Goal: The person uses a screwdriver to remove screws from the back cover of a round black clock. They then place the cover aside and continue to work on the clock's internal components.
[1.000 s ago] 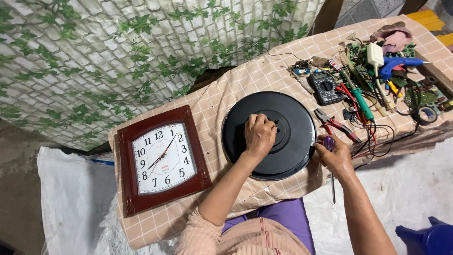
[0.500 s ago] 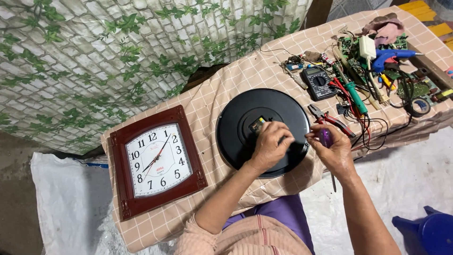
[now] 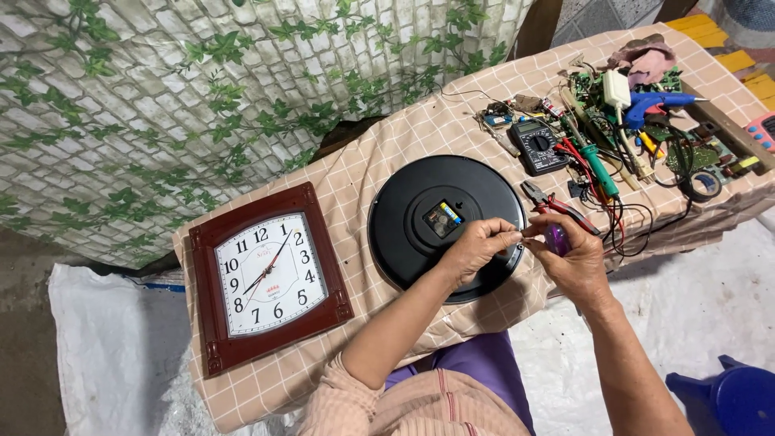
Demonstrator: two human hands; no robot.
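Note:
A round black clock lies face down on the checked tablecloth, its small movement box with a battery showing at the centre. My left hand hovers over the clock's right rim, fingertips pinched together on something too small to make out. Fingertip to fingertip with it, my right hand holds a purple-handled screwdriver. A square brown-framed wall clock lies face up to the left.
Red-handled pliers lie right of the black clock. Behind them are a black multimeter, a green soldering iron, a blue glue gun, circuit boards and tangled wires. A blue plastic stool stands at bottom right.
My left hand came off the centre of the black clock, uncovering the movement box, and moved right to meet my right hand at the rim.

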